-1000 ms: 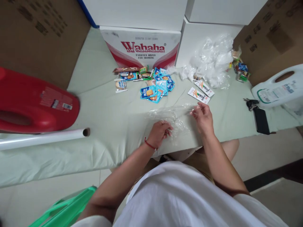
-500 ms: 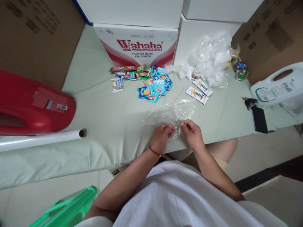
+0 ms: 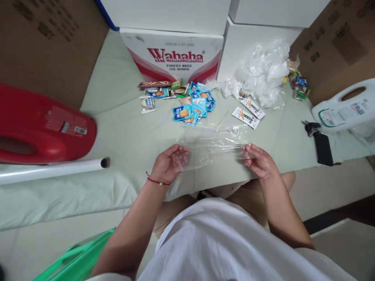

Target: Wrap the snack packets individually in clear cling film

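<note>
A clear plastic bag (image 3: 215, 150) is stretched sideways over the front edge of the cloth-covered table. My left hand (image 3: 170, 162), with a red cord at the wrist, is closed on the bag's left end. On the opposite end, the fingers of my right hand (image 3: 260, 159) pinch the plastic. Just beyond the bag lie blue snack packets (image 3: 191, 111) in a loose pile. Two white snack sachets (image 3: 246, 118) rest to the right of that pile.
A Wahaha carton (image 3: 175, 56) stands behind the snacks. Crumpled clear bags (image 3: 262, 78) heap up beside it. At the left are a red jug (image 3: 47, 125) and a white roll (image 3: 52, 171). A white jug (image 3: 345, 105), keys (image 3: 310, 128) and a black phone (image 3: 323, 148) sit at the right.
My hands have moved apart, left hand to the left and right hand to the right. The bunched plastic bag is now pulled wide between them.
</note>
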Motion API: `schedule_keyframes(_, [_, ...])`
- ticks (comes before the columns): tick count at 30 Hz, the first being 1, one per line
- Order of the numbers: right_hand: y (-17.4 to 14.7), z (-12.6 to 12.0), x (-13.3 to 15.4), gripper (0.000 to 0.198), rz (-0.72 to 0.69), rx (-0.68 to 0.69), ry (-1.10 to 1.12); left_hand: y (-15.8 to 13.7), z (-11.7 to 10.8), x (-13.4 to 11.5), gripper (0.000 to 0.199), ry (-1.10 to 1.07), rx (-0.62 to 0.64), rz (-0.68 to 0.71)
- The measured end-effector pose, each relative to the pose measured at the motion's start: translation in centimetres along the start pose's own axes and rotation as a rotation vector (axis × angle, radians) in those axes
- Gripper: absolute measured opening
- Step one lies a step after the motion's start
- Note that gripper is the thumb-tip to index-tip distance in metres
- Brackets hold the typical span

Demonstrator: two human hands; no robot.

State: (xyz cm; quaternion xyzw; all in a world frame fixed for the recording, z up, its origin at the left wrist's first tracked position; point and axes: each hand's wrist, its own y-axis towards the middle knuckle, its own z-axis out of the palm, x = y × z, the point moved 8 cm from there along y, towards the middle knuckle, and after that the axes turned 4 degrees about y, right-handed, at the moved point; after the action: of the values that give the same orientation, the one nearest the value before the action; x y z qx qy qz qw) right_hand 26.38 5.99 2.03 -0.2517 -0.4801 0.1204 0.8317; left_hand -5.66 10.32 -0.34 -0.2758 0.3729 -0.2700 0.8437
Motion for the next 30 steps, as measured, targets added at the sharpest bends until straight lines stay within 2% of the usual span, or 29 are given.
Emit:
schedule_keyframes(3, [0.5,-1.2,-0.3,0.037,0.012,-0.009,-0.116,-0.7,-1.1,-0.5,0.012,0.166,0.038,0.017])
schedule_keyframes(6, [0.9,-1.7,-0.8,0.039,-0.004,-0.047,-0.215,-1.6,-1.5,0.0,0.023,0.303,0.017,0.042])
schedule_keyframes(11, [0.8,-0.5,-0.8,0.047,-0.070,-0.081,-0.292,-2.2,-1.2,1.6,0.043,0.460,-0.094,0.118])
schedule_keyframes(17, [-0.2,0.7,-1.6,0.072,0.063,-0.100,-0.330,-1.9,-0.7,1.2,0.018,0.744,-0.221,0.398])
schedule_keyframes(20, [-0.9,0.8,-2.1,0.089,0.097,-0.070,-0.387,-2.2,-0.5,0.8,0.021,0.919,-0.282,0.461])
schedule_keyframes(24, [-1.4,-0.2,-1.9,0.078,0.056,-0.066,-0.362,-2.9,-0.8,-0.2,0.034,1.057,-0.362,0.501])
schedule_keyframes(30, [-2.1,-2.1,-0.8,0.069,-0.003,-0.088,-0.375,-3.9,-2.3,-0.9,0.043,1.080,-0.406,0.455])
